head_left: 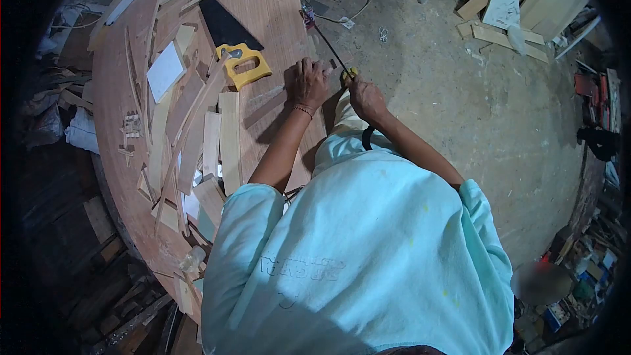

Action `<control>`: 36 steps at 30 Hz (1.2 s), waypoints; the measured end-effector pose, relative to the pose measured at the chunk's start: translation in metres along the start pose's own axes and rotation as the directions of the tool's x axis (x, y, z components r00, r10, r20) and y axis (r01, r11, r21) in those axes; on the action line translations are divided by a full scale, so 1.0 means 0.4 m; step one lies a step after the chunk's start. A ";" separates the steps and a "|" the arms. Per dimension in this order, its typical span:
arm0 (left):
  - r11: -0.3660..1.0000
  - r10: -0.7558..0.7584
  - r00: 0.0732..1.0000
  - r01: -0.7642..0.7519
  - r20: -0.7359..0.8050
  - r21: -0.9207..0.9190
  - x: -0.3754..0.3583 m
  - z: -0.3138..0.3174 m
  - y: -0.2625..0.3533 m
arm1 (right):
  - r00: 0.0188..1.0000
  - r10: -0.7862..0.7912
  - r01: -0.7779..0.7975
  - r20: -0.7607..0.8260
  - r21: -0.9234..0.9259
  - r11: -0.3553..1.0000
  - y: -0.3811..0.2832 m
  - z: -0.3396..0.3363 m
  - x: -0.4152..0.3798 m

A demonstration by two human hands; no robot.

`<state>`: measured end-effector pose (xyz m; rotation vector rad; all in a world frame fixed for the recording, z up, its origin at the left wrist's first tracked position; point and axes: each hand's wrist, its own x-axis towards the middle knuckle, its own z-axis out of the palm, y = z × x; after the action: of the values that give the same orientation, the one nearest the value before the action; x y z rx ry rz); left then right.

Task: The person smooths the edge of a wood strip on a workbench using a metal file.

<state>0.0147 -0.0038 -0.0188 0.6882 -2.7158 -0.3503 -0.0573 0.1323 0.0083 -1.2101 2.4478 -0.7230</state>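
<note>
My left hand (310,83) presses down at the table edge with its fingers curled over a flat brown wood strip (264,106). The strip's end reaches past the table's edge. Just to the right, my right hand (368,100) is closed round the yellow handle of a thin dark saw (332,51), seen almost edge-on. Its blade runs away from me beside the strip's end. On the table, left of my hands, lies a broad handsaw (230,33) with a black blade and yellow grip.
Loose wood strips (229,141) and offcuts cover much of the wooden table (263,0). A white-faced piece (165,72) lies among them. Beyond the concrete floor (453,85), boards (503,6) lean at the back right. Tools and clutter (595,98) line the right side.
</note>
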 end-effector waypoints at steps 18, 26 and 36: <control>0.964 0.250 0.962 -0.258 0.111 0.063 0.025 -0.022 -0.020 | 0.986 -0.145 0.159 0.077 -0.240 0.958 -0.031 -0.039 -0.045; 0.954 0.269 0.959 -0.277 0.084 0.114 0.015 -0.006 -0.025 | 0.990 -0.030 0.053 0.140 -0.170 0.984 -0.051 -0.052 -0.043; 0.965 0.252 0.966 -0.255 0.052 0.063 0.015 0.002 -0.022 | 0.991 -0.126 0.133 0.048 -0.218 0.967 -0.050 -0.043 -0.055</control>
<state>0.0131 -0.0142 -0.0208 0.3459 -2.8243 -0.2118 -0.0398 0.1451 0.0351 -1.4630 2.4911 -0.4670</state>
